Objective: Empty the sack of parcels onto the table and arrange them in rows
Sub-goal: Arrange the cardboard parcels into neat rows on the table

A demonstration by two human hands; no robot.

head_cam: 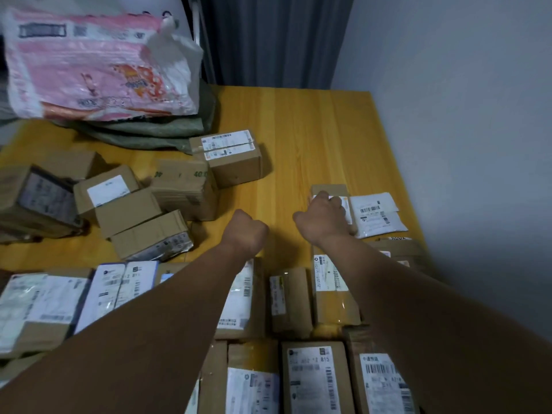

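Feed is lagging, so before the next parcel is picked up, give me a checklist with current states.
1. Right hand holds brown parcel beside white mailers: ok.
2. Left hand free, a fist holding nothing: ok.
3. Bare table left of that parcel for the row: ok.
4. Loose boxes at left sorted: not ok, heaped.
5. Green sack emptied: cannot tell.

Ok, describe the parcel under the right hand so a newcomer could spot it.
Look at the wooden table's right edge, beyond the neat rows. The right hand holds a flat brown box there. Its right neighbour is a white mailer; this one is cardboard.
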